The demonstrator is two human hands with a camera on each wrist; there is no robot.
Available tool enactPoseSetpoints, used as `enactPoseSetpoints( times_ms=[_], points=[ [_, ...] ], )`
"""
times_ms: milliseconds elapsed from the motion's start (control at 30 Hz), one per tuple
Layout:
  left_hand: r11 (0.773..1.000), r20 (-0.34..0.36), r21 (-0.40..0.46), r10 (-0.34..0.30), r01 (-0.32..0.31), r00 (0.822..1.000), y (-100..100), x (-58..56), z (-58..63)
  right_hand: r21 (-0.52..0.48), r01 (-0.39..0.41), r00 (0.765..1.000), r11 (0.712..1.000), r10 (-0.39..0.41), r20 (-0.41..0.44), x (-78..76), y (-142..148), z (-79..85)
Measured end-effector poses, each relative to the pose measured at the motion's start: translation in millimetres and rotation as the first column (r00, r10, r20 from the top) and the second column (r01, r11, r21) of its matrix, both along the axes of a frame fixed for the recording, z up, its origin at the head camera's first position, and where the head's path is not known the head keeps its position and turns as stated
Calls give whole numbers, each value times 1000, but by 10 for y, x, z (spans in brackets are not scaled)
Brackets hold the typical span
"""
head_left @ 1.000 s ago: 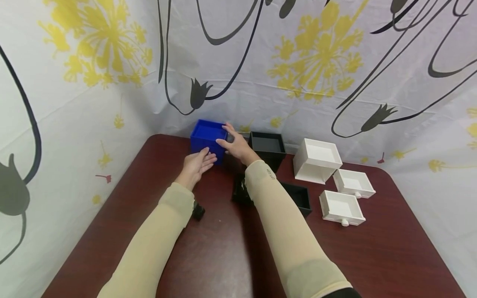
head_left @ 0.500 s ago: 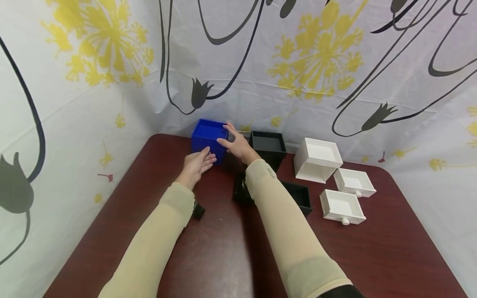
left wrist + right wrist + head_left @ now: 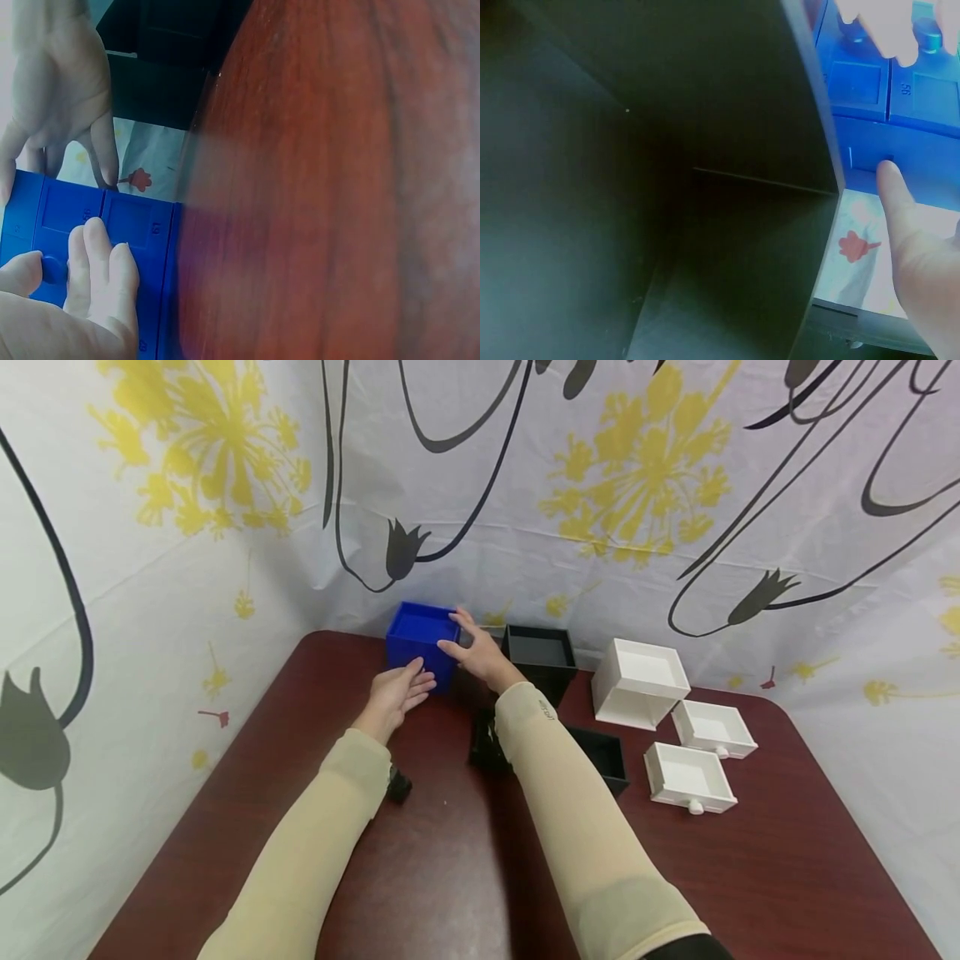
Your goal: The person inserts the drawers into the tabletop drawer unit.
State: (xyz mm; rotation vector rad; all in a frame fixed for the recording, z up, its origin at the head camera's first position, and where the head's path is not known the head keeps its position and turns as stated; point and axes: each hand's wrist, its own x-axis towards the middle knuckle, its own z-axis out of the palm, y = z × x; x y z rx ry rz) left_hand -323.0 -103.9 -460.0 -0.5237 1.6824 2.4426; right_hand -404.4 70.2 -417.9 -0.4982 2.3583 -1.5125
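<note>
A blue box with small drawers (image 3: 417, 625) stands at the back left of the table. My left hand (image 3: 392, 695) reaches its front; in the left wrist view, thumb and fingers pinch a round blue knob (image 3: 54, 270) on one drawer, the other fingers lying over the drawer fronts. Drawer fronts and knobs also show in the right wrist view (image 3: 930, 90). My right hand (image 3: 483, 658) grips the box from its right side, one fingertip at the top rim and the thumb lower down. The drawers look flush with the box front.
Right of the blue box stands a black box (image 3: 538, 652), with black drawers (image 3: 600, 756) before it, partly behind my right sleeve. Further right are a white box (image 3: 641, 681) and two white drawers (image 3: 688, 777). A patterned cloth (image 3: 480, 485) hangs behind the table (image 3: 442, 877).
</note>
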Motion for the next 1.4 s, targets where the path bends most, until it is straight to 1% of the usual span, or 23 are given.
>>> enactPoseSetpoints(
  times_ms=[100, 300, 533, 733, 800, 900, 967, 1067, 1167, 1233, 1300, 1333, 1400],
  points=[
    [1000, 8, -6, -5, 6, 1000, 19, -2, -1, 0, 5, 1000, 1000, -5, -1, 10, 27, 2],
    [1000, 21, -8, 10, -10, 1000, 84, -5, 6, 12, 15, 1000, 1000, -15, -26, 28, 77, 2],
    [1000, 13, -23, 20, -19, 1000, 165, 9, -15, 100, 28, 995, 995, -18, -100, 32, 138, -13],
    [999, 5, 10, 38, -38, 999, 242, -12, -68, 114, 17, 996, 993, -6, -92, 53, 191, 9],
    [999, 8, 17, 37, -37, 999, 262, -12, -78, 125, 6, 997, 992, 4, -79, 71, 210, 38],
    [1000, 14, 5, 30, -30, 999, 261, 5, -82, 137, -27, 997, 990, 36, -63, 101, 228, 115],
    [1000, 16, -2, 26, -26, 1000, 241, 20, -82, 123, -51, 997, 991, 59, -58, 133, 237, 205],
    [999, 21, -12, 30, -30, 999, 192, 42, -72, 95, -80, 993, 992, 88, -83, 180, 289, 394],
    [999, 29, -7, 40, -40, 999, 137, 54, -49, 93, -73, 982, 993, 87, -165, 198, 452, 607],
    [999, 27, -8, 39, -39, 999, 109, 45, -25, 104, -35, 966, 994, 61, -252, 158, 650, 700],
    [999, 21, -9, 39, -39, 999, 92, 27, 5, 127, 14, 956, 992, 24, -294, 111, 915, 744],
    [999, 17, -7, 41, -41, 999, 91, 27, 8, 154, 34, 955, 987, 13, -295, 82, 1055, 733],
    [999, 11, 0, 36, -36, 999, 95, 21, 6, 217, 48, 971, 975, 5, -238, 45, 1328, 684]
  ],
)
